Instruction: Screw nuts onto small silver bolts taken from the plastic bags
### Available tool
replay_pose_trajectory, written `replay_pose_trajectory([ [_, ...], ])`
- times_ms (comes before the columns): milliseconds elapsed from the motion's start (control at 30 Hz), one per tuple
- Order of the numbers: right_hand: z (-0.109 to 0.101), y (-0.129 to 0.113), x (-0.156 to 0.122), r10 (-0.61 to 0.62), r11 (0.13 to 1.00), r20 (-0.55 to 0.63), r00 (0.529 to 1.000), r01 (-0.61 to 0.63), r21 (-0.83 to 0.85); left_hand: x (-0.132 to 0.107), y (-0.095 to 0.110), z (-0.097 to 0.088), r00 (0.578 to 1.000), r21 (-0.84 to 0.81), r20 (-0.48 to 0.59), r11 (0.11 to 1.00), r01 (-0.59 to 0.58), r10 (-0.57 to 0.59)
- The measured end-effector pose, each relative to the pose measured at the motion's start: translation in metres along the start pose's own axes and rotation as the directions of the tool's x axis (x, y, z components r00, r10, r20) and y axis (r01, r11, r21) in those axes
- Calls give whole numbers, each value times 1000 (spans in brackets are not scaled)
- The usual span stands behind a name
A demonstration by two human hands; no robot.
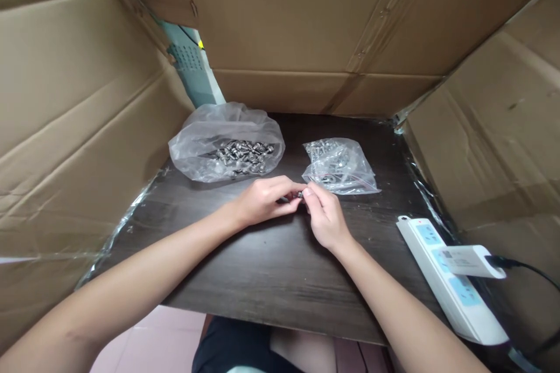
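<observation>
My left hand (268, 200) and my right hand (324, 215) meet above the middle of the table, fingertips almost touching. Between them shows a small shiny metal piece (300, 194), pinched by the fingers of both hands. Most of it is hidden, so its exact kind cannot be made out. Behind my left hand sits an open clear plastic bag (196, 143) with a heap of small shiny metal pieces (247, 154) inside. Just beyond my right hand lies a clear zip bag (356, 172) holding many small silvery metal parts (328, 154).
The dark wood-grain table (262, 268) is walled by cardboard on the left (79, 128), back (289, 23) and right (494, 140). At the right edge lies a white power strip (450, 280) with a white adapter (470, 261) and black cable (529, 268).
</observation>
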State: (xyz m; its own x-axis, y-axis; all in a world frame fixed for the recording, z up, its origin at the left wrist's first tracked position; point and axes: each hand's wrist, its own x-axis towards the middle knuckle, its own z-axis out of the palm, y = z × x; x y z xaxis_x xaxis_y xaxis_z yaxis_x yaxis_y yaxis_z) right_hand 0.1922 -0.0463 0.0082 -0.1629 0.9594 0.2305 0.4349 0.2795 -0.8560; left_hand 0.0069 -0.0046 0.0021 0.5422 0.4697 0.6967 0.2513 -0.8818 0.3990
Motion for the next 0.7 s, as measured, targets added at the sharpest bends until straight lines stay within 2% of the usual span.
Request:
replay_pose_trajectory([
  [100,0,1,0,-33,999,8,999,33,15,-1,0,0,1000,-7,1,1000,10,-10],
  [300,-2,1,1,-86,996,15,996,85,24,0,-2,-1,995,-172,-39,982,79,-87],
  [433,-1,3,2,-58,998,-3,998,58,24,0,-1,-1,977,-303,13,930,207,-213],
  [500,0,4,3,-37,999,-35,999,38,12,0,0,0,935,-424,81,837,346,-345],
  [600,2,3,3,-36,999,-86,996,34,-21,1,1,2,813,-602,205,585,544,-545],
  [700,4,0,3,-67,996,-101,993,62,-57,2,1,3,713,-675,266,403,618,-649],
])
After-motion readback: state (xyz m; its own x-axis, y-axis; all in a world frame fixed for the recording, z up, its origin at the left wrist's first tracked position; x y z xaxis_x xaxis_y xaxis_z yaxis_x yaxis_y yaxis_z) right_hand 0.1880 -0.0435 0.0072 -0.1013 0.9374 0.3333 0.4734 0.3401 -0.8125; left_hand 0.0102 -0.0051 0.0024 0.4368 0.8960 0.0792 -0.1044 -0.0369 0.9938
